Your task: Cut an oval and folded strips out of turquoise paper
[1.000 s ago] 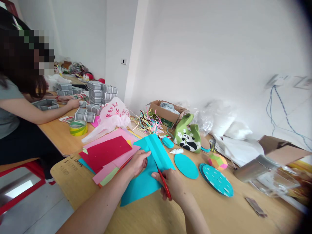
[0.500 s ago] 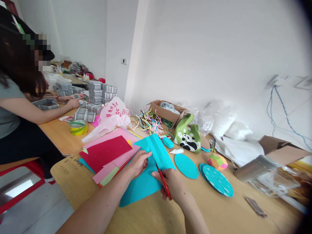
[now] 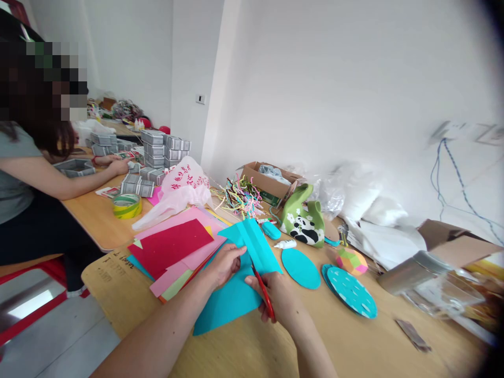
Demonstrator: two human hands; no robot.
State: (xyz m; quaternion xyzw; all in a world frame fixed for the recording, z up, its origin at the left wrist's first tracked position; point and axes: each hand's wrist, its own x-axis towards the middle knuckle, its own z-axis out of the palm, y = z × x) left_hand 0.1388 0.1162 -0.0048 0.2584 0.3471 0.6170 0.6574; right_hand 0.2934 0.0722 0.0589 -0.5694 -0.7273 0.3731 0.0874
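A sheet of turquoise paper (image 3: 230, 310) is held up over the table, pinched at its upper left by my left hand (image 3: 230, 263). My right hand (image 3: 275, 294) is closed round red-handled scissors (image 3: 268, 302), whose blades meet the paper along a cut. A strip of the sheet stands up beyond the blades. Right of the paper lie a turquoise oval (image 3: 301, 269) and a white-flecked turquoise oval (image 3: 352, 292) on top of another. Under and left of my left hand is a pile of coloured sheets, with a dark red sheet (image 3: 171, 247) uppermost.
Behind the paper are a small glue bottle (image 3: 285, 244), a green panda bag (image 3: 303, 223) and a heap of pipe cleaners (image 3: 242, 197). A metal flask (image 3: 413, 275) lies at the right. Yellow tape (image 3: 126, 206) sits left, near a seated person (image 3: 19, 173) handling grey card pieces.
The paper and both hands have hardly moved; the raised strip has dipped slightly. The seated person's head has shifted a little.
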